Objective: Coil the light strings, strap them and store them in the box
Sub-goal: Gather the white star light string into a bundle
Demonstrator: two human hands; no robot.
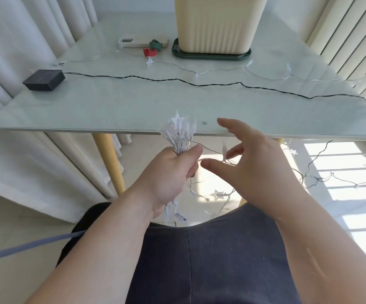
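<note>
Light string bundle (178, 133) in L hand (171, 172), at table edge (68, 129), R hand (250, 161) spread

Just in front of the near edge of the surface (111, 106), the left hand (173, 172) grips a bundle of star lights (178, 132), the right hand (250, 163) spreads its fingers (232, 127) beside it, and a cream box (215, 25) stands at the far edge.

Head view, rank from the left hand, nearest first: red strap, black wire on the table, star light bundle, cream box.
1. Star light bundle: gripped in the left hand, at the near edge of the table.
2. Black wire: across mid-table.
3. Red strap and cream box: both at the far end, strap on the left; too close to call.
</note>
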